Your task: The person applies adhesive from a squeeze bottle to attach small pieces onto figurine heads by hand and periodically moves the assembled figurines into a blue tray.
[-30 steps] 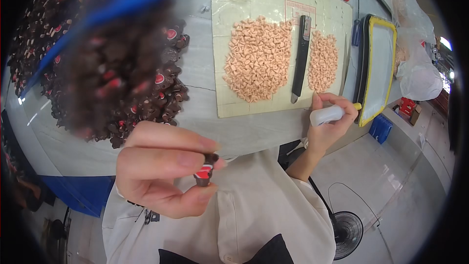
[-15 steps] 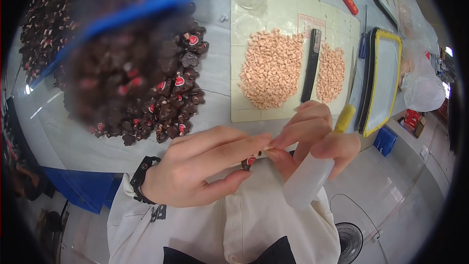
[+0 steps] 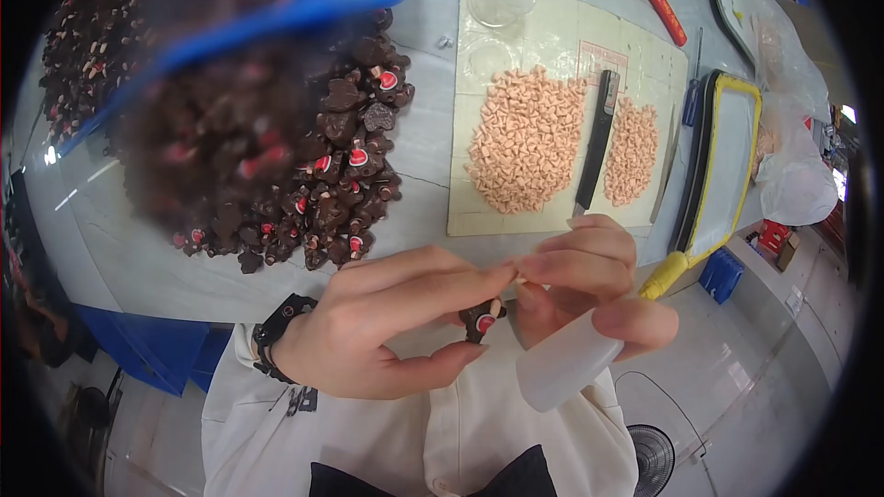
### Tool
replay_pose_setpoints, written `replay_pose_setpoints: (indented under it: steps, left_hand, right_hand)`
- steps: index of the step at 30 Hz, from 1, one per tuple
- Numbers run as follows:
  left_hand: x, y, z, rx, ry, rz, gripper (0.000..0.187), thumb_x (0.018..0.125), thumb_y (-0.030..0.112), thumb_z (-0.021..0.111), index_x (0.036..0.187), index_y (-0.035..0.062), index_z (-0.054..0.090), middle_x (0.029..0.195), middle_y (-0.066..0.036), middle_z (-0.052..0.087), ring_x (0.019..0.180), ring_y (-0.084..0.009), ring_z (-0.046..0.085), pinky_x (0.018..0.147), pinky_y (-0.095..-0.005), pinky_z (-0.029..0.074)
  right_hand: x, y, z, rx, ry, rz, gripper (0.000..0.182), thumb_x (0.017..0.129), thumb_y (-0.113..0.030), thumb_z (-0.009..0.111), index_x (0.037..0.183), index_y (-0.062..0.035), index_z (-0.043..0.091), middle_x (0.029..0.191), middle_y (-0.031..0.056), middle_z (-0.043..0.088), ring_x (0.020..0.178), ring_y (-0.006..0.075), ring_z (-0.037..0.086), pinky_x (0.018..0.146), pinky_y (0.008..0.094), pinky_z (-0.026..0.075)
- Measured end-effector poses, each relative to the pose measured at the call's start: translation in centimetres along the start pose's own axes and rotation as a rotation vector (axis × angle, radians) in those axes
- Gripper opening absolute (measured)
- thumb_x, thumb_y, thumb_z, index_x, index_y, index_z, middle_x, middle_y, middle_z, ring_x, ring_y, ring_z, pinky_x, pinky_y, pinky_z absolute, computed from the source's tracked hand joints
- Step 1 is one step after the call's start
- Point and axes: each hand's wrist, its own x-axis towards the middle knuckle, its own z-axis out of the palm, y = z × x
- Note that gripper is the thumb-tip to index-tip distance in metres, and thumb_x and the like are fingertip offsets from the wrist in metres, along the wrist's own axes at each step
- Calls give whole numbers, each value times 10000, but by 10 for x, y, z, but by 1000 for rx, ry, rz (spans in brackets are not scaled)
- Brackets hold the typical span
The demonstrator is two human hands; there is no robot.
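My left hand point(image 3: 387, 317) pinches a small dark brown figurine point(image 3: 480, 320) with a red patch and a pale peach part, holding it between thumb and fingers. Close beside it, my right hand point(image 3: 589, 281) has its thumb and index finger pressed together on a tiny pale piece point(image 3: 521, 282), at the tips of the left fingers. Its other fingers wrap a white squeeze bottle point(image 3: 564, 364), tilted, with a yellow tip point(image 3: 665, 274) pointing up to the right. Ahead lies a board point(image 3: 460, 193) bearing a big heap of peach pieces point(image 3: 525, 143) and a smaller heap point(image 3: 632, 152).
Many brown figurines point(image 3: 345, 202) are piled at left, partly behind a blurred blue-rimmed tray point(image 3: 276, 18). A black-handled cutter point(image 3: 597, 143) divides the peach heaps. To the right lie a red marker-like object point(image 3: 662, 9), a screwdriver point(image 3: 691, 101) and a yellow-edged frame point(image 3: 744, 166).
The bottle in my right hand has tipped over further, its yellow tip swinging down to the right. The figurine in my left hand has turned and shows more of itself. The view has shifted slightly.
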Motion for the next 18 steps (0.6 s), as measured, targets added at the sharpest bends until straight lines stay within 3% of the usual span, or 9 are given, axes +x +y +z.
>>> replay_pose_setpoints:
  steps: [2,4,6,18]
  left_hand:
    - [0,-7,-3,-77,5,33,511,610,-76,658,1099,-78,512,922,-169,574,762,-198,592,643,-256,496]
    - [-2,-10,-2,-151,11,64,516,597,-69,662,1086,-99,500,927,-193,582,796,-200,593,659,-256,482]
    - [-5,-8,2,-489,140,-34,477,614,-87,637,1062,-104,476,974,-222,543,873,-216,574,729,-269,478]
    - [-7,-10,-6,-389,-1,-86,466,614,-83,644,1049,-131,483,1020,-219,523,939,-230,544,808,-276,443]
  right_hand:
    - [-3,2,2,-3,113,-90,506,684,24,682,924,-158,275,849,74,644,699,193,567,677,331,422]
    - [-2,-4,-1,-4,90,-87,505,690,19,681,924,-159,271,831,70,647,690,186,567,670,326,421]
    - [-2,-6,0,-5,71,-84,505,695,15,681,924,-161,267,814,65,650,681,180,568,663,322,420]
    - [-2,-3,4,-30,80,-155,459,714,-18,675,910,-152,282,820,98,655,672,173,568,658,294,429]
